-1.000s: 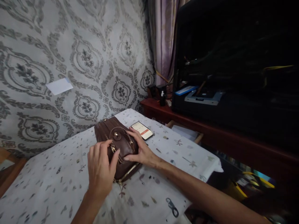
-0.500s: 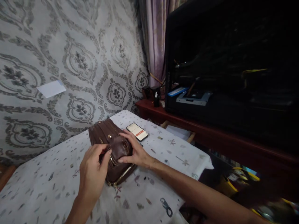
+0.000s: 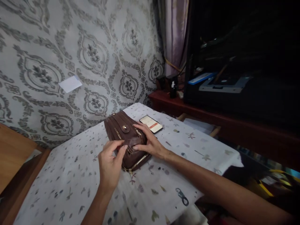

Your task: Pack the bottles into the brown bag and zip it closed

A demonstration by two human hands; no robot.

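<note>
A brown leather bag (image 3: pixel 125 120) with gold zips lies on the cloth-covered table. My right hand (image 3: pixel 150 142) grips its right side, thumb on the near part and fingers over the far edge. My left hand (image 3: pixel 111 159) is closed in a pinch over the bag's top, at what looks like the edge of a leather flap (image 3: pixel 132 140); the fingertips partly cover it. A round gold snap (image 3: pixel 125 127) shows just beyond the pinch. Zip pulls (image 3: pixel 128 170) hang at the bag's near end. Behind my right fingers lies a phone (image 3: pixel 152 124) with its screen lit.
A patterned white cloth (image 3: pixel 77 175) covers the table, against a wallpapered wall (image 3: pixel 93 56) with a white paper (image 3: pixel 70 83) on it. On the right stand a dark red cabinet (image 3: pixel 168 101), an open drawer (image 3: pixel 199 125), a small black bottle (image 3: pixel 173 90) and a large dark screen (image 3: pixel 246 47).
The view has turned left, so everything sits farther right. The flap is drawn back from the snap toward my left hand, and the snap shows more fully. My right hand keeps its grip.
</note>
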